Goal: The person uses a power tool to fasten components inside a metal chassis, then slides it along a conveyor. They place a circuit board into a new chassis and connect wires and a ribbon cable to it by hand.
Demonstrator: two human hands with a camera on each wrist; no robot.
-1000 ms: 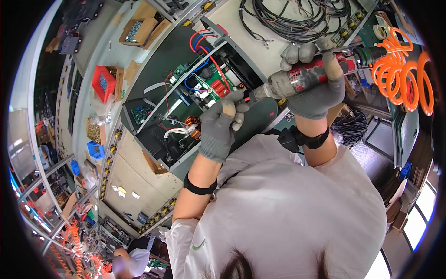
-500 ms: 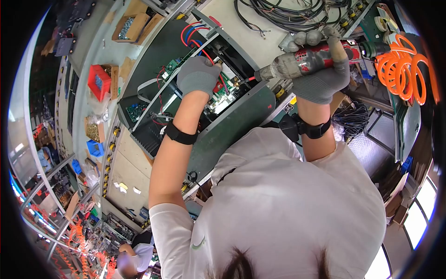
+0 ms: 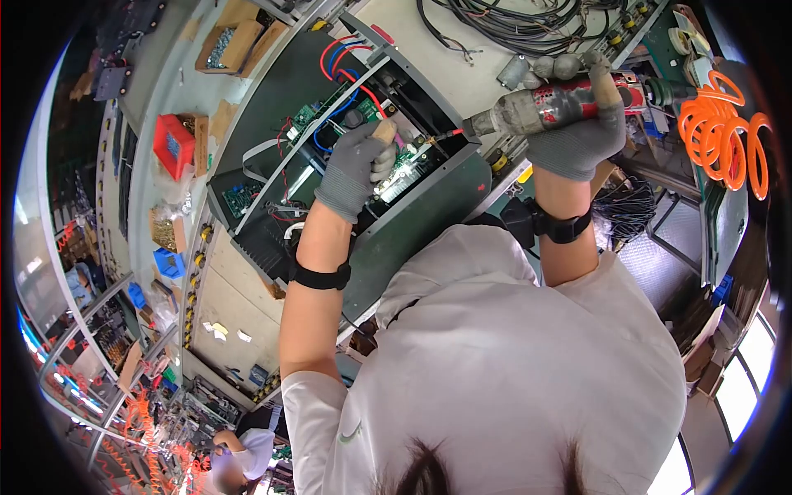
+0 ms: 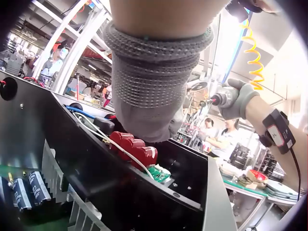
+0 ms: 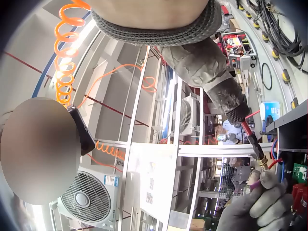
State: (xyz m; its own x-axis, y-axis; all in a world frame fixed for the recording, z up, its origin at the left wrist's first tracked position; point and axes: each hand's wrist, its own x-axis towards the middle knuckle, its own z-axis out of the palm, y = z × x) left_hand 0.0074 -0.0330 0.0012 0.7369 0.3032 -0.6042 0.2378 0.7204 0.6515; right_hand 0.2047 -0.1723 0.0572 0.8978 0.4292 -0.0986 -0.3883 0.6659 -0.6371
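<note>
A large power driver (image 3: 528, 113) is gripped in the gloved right hand (image 3: 575, 150), with the fingers curled round its body and its bit (image 5: 248, 130) pointed toward the left hand. A small pinkish piece (image 5: 256, 185) appears to be pinched between the thumb and a finger of the gloved left hand (image 3: 351, 169), just beside the bit's tip; the view there is too cramped to name it. That hand is held over an open metal chassis (image 3: 417, 227), in which red cylinders (image 4: 144, 153) and a green circuit board (image 3: 239, 198) are seen. The chassis is set across the work table (image 3: 239, 285), reaching its near edge. Black cables (image 3: 528, 25) are coiled by the table's near edge, past the chassis. A red bin (image 3: 175, 147) is placed beyond the far edge. An orange coiled hose (image 3: 726, 136) hangs behind the driver.
</note>
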